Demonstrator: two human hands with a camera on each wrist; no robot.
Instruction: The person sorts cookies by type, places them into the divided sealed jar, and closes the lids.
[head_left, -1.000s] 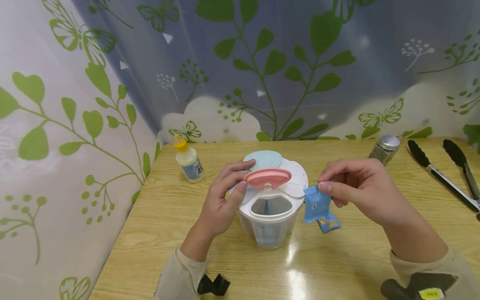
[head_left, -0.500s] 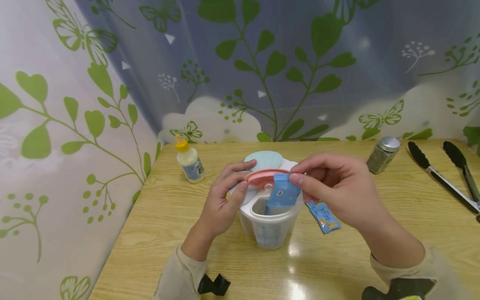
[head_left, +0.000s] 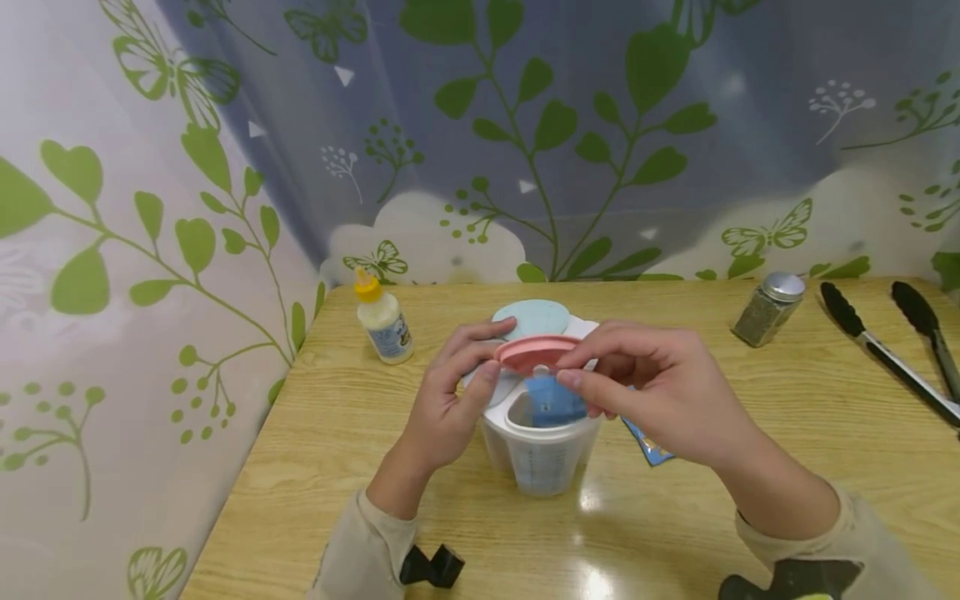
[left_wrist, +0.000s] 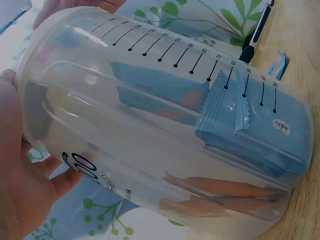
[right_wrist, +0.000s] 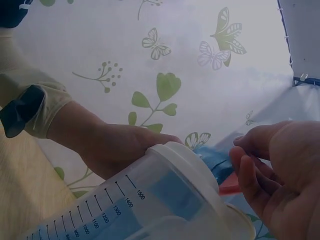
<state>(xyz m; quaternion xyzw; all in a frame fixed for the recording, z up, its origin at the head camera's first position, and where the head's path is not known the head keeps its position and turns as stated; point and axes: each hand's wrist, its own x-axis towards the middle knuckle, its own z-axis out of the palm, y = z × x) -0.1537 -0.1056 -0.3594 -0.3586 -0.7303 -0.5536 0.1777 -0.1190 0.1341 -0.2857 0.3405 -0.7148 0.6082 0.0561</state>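
Note:
A clear divided storage container (head_left: 543,467) with measuring marks stands on the table, its pink flap (head_left: 528,348) raised over the front opening. My left hand (head_left: 446,412) grips its top at the left, thumb beside the pink flap. My right hand (head_left: 656,387) pinches the top edge of a small blue packet (head_left: 553,403), which hangs at the open compartment, its lower end overlapping the opening. Through the wall in the left wrist view, blue packets (left_wrist: 265,135) lie in one compartment and slim orange-brown pieces (left_wrist: 225,190) in another. Another blue packet (head_left: 648,448) lies right of the container, partly hidden by my right hand.
A bottle with a yellow cap (head_left: 385,329) stands at the back left. Toward the back right are a glass jar with a metal lid (head_left: 768,310) and black-tipped tongs (head_left: 881,350). A patterned curtain (head_left: 487,167) closes off the back and left of the table.
My right hand has carried the blue packet left from beside the container to its opening, then lowered it there. My left hand keeps its place on the container's top.

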